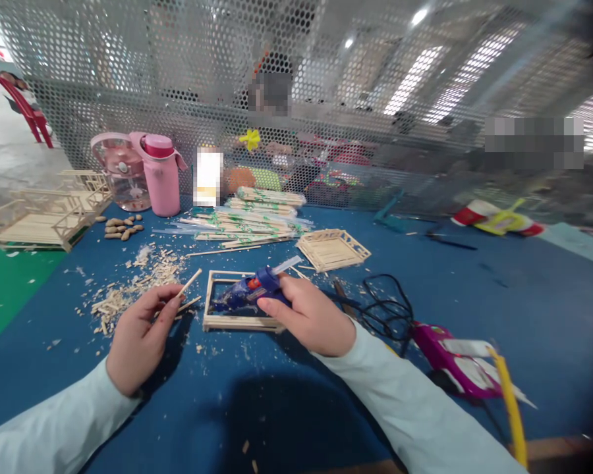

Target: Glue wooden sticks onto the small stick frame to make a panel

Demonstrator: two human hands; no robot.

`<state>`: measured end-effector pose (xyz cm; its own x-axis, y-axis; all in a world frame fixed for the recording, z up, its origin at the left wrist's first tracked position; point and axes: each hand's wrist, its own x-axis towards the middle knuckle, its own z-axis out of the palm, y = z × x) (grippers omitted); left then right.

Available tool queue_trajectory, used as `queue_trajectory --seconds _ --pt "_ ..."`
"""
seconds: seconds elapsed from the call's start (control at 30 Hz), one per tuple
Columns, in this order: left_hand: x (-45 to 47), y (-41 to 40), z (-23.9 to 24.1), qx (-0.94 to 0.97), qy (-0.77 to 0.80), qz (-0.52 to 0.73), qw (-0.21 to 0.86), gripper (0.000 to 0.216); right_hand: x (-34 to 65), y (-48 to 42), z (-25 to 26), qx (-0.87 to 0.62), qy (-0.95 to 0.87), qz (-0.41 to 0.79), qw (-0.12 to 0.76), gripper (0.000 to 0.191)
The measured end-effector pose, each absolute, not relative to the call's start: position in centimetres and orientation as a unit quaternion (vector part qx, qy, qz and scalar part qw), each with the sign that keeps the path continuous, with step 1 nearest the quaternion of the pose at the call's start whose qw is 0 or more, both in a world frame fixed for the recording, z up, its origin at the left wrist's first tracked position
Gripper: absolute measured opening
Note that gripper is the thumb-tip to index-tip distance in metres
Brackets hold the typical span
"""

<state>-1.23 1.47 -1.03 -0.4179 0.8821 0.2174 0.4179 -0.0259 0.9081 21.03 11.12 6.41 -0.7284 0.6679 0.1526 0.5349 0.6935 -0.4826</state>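
Note:
My right hand point(310, 315) grips a blue glue gun point(250, 289), whose nozzle points left over a rectangular wooden stick frame point(237, 321) lying flat on the blue table point(286, 395). A clear glue stick pokes out of the gun's back. My left hand point(141, 332) pinches a short thin wooden stick point(190, 283) just left of the frame, its tip raised toward the frame's corner. Both fingers sets are closed round what they hold.
Wood scraps point(133, 283) litter the table at left. Behind lie a stick bundle point(257, 210), a finished small stick tray point(332, 249), a pink bottle point(161, 174), nuts point(122, 227) and larger stick models point(44, 217). A black cord point(385, 309) and purple tool point(454, 362) lie right. Perforated metal screen behind.

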Motion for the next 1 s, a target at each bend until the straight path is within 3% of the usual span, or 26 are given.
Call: queue_trajectory --seconds 0.23,0.43,0.63,0.83,1.0 --pt "-1.4 1.5 -1.1 0.526 0.664 0.501 0.179 0.029 21.8 11.4 7.0 -0.324 -0.905 0.223 0.164 0.029" --pt "-1.1 1.5 0.1 0.671 0.603 0.429 0.039 0.021 26.7 14.5 7.6 -0.398 -0.838 0.209 0.308 0.029" --pt "1.8 2.9 2.3 0.787 0.516 0.338 -0.003 0.024 32.0 20.7 4.2 -0.526 -0.723 0.136 0.427 0.028" --pt "4.1 4.6 2.6 0.789 0.567 0.231 0.045 0.025 34.5 23.4 1.1 -0.568 -0.707 0.098 0.41 0.028" --pt "4.9 4.9 2.4 0.792 0.565 0.22 0.073 0.026 34.4 23.5 0.2 -0.573 -0.714 0.072 0.395 0.034"
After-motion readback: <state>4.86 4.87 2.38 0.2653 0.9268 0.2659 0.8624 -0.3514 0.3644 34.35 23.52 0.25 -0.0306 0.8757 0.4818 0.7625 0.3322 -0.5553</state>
